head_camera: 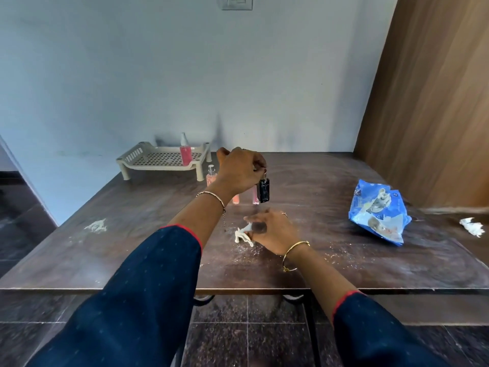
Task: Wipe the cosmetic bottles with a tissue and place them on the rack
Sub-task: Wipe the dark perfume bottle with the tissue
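- A pale blue-white wall (132,75) fills the back, with grey smudges just above the table edge.
- A switch plate (236,2) sits on the wall at the top of the view.
- A brown wood-grain panel (436,102) stands at the right and meets the wall in the corner.
- The dark brown table (344,260) stands against the wall, its top dusted with white powder.
- Curved metal frame (202,299) parts show under the table's front edge.
- The floor (251,327) is dark speckled tile with pale joints.
- The light is soft and even.

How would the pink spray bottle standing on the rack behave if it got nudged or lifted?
The pink spray bottle is tall and narrow and stands upright on the slotted rack, so a nudge would probably tip it. It looks mostly full of liquid, so it is likely fairly heavy for its size. Its smooth sides may be slippery.
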Tool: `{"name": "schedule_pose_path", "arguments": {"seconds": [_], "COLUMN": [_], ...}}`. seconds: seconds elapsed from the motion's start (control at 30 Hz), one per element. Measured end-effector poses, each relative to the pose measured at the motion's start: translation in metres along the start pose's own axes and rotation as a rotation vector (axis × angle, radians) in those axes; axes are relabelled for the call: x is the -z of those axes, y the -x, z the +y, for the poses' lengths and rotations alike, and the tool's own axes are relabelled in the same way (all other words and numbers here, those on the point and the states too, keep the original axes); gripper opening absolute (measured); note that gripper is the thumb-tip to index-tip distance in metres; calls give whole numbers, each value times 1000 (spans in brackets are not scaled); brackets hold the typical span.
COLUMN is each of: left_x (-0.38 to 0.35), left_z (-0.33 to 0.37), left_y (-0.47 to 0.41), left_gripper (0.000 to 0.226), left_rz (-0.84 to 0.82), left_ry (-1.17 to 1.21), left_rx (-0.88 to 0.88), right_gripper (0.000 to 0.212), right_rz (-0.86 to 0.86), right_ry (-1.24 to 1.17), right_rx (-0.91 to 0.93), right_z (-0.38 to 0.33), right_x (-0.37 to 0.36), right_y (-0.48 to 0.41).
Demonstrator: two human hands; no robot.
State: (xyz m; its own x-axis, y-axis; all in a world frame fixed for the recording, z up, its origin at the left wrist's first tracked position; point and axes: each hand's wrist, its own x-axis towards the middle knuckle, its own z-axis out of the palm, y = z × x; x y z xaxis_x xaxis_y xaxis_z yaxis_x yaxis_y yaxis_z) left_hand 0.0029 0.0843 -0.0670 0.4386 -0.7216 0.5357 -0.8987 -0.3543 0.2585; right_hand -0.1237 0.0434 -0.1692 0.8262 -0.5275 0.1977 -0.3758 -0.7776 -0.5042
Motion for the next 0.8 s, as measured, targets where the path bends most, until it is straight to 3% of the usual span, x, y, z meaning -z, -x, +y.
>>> {"name": "schedule_pose_path", "arguments": {"seconds": [0.1,0.23,0.53,0.8], "left_x": [16,31,20,13], "left_z": [-13,-27,-22,-5], "left_y": [9,22,63,81], "left_gripper": [17,16,9,14], "left_rz": [15,-19,-118,-134], "left_ry": [78,228,343,382], "left_rx": [54,110,117,80], "right_gripper": [27,16,18,24], "right_rz": [25,135,480,590], "right_ry": [75,-41,-366,-368], "right_rx": [4,-54,-226,-185], "right_z": [-9,-12,-5,-19], "right_x": [-2,-2,16,20], "right_y": [3,7,22,31]}}
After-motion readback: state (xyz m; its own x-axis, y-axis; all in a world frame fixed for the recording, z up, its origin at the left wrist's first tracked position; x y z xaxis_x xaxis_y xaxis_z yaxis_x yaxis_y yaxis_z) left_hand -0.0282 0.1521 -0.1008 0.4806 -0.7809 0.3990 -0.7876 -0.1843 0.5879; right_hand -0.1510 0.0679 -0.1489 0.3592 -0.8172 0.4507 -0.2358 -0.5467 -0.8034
